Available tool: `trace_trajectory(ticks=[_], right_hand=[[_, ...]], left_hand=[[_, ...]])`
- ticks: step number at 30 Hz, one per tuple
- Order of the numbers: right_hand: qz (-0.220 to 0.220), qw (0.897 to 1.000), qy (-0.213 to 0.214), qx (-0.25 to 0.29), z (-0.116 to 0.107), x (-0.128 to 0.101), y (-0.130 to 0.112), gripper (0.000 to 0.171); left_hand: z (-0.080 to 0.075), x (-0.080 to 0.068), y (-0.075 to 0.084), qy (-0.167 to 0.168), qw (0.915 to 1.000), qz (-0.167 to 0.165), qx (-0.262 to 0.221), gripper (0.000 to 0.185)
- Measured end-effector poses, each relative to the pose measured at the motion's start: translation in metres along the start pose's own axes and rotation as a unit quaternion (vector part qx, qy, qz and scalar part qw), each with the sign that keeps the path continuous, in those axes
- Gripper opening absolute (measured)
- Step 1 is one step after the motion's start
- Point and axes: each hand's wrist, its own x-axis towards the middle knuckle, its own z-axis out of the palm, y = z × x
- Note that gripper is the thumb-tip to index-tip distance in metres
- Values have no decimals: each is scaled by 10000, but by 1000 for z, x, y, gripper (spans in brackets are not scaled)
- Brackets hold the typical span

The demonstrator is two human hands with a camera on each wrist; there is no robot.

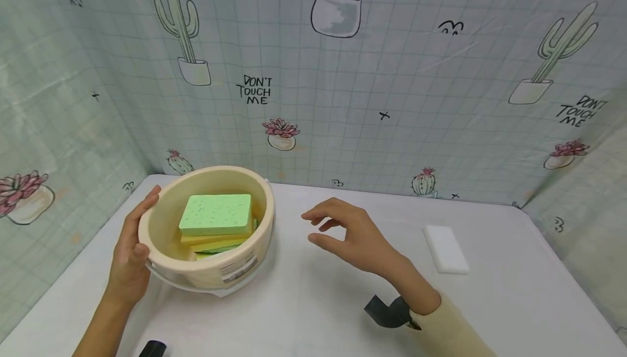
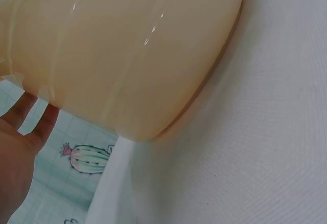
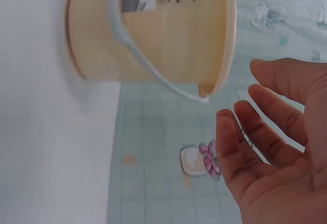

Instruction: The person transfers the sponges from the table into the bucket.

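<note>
While the left hand [image 1: 128, 253] grips the rim of the cream bucket [image 1: 210, 270], thumb inside, fingers on the outer wall, the right hand [image 1: 350, 234] hovers just beside it, fingers apart and relaxed, holding nothing. Stacked sponges [image 1: 216, 216] sit inside the bucket. White sponge [image 1: 444, 248] lies on the tabletop [image 1: 313, 313], well right of the free hand.

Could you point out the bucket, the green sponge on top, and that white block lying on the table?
bucket [image 1: 168, 216]: head view, inner wall at the left.
green sponge [image 1: 216, 214]: head view, middle of its top face.
white block [image 1: 445, 248]: head view, centre of its flat top.
</note>
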Motion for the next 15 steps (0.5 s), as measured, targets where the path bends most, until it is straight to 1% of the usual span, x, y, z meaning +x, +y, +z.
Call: trace_trajectory(ticks=[2,4,6,9,10,13,14,15], right_hand=[[-1,9998,172,38,-5,-8,1,33],[18,9995,303,77,-11,-15,-4,34],[79,9991,401,91,-17,-22,-9,34],[225,9984,522,62,-25,-33,-9,34],[294,9979,579,1,-27,-38,-6,35],[483,9959,737,-201,-34,-58,11,38],[571,9949,774,-289,-37,-64,13,39],[631,9940,812,-359,-40,-72,20,39]], left_hand=[[0,0,0,-13,10000,2,-18,74],[-1,1,0,-33,10000,10,-57,75],[-1,1,0,-51,9999,-15,-97,75],[-2,0,0,-22,10000,-8,-47,75],[-2,0,0,-10,10000,-2,-26,74],[-1,-1,0,5,10000,10,9,74],[-1,0,0,-6,10000,7,-16,74],[0,0,0,-16,10000,2,-52,74]])
